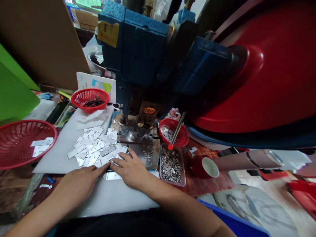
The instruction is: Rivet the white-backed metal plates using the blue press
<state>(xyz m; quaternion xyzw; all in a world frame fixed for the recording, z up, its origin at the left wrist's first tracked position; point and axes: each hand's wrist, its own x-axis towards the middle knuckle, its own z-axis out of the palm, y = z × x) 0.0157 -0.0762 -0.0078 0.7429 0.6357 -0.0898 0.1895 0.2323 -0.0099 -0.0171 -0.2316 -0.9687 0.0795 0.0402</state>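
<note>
My left hand (80, 181) lies palm down on the white board (56, 154), its fingers stretched toward a pile of several small shiny metal plates (95, 148). My right hand (129, 168) rests beside it, fingers spread over the near edge of the pile and a plate lying flat (112, 176). Both hands touch the plates; neither clearly grips one. Just behind the hands stands the die bed (138, 136) of a blue press machine (138, 49).
A red basket (14, 135) with a few plates sits at left, another red basket (90, 97) behind the board. A clear tray of tiny metal bits (170, 164), a red bowl (182, 133) and a red cup (206, 168) stand at right. A big red flywheel (259, 65) looms at right.
</note>
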